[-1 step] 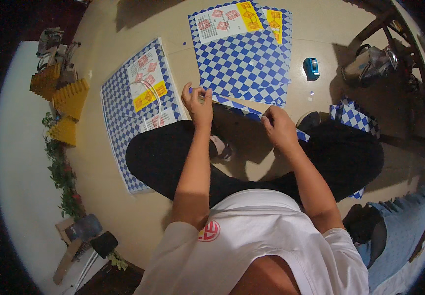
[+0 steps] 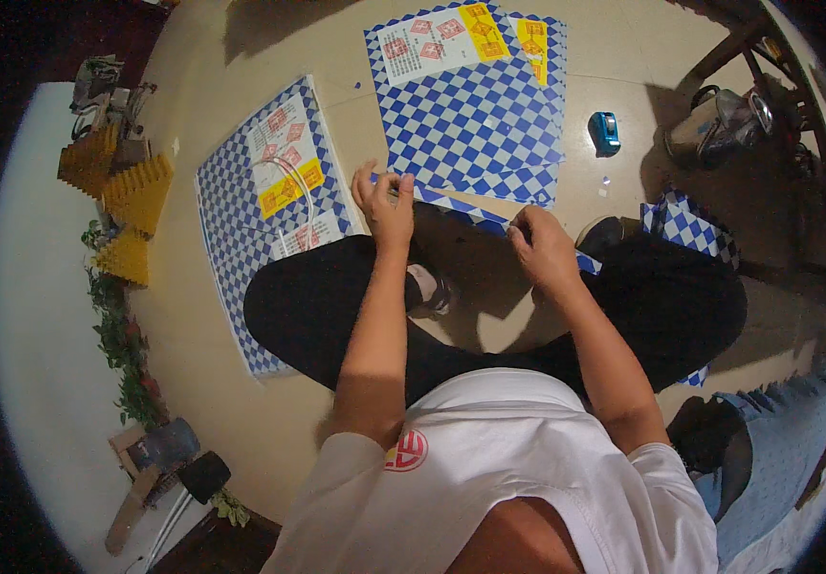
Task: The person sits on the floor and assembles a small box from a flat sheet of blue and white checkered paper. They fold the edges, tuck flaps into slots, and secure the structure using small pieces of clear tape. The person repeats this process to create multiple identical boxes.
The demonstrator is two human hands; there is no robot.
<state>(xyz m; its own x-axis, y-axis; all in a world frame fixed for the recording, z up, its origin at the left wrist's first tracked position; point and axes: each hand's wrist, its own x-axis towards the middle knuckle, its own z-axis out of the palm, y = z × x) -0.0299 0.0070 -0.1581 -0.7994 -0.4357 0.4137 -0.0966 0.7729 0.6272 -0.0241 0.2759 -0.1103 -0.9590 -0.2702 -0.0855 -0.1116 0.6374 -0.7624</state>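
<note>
I sit cross-legged on a beige floor in black trousers. My left hand and my right hand each pinch one end of a long folded blue-and-white checkered sheet that stretches across my knees. Its left end sits in my left fingertips, and its right end runs under my right hand toward my right knee. A flat checkered sheet with red and yellow printed panels lies just left of my left hand. A stack of similar sheets lies straight ahead.
A small blue device lies on the floor right of the stack. A folded checkered piece rests by my right knee. Yellow pleated paper shapes and green foliage line the left. A bag and furniture legs are at the upper right, and another person's jeans at the lower right.
</note>
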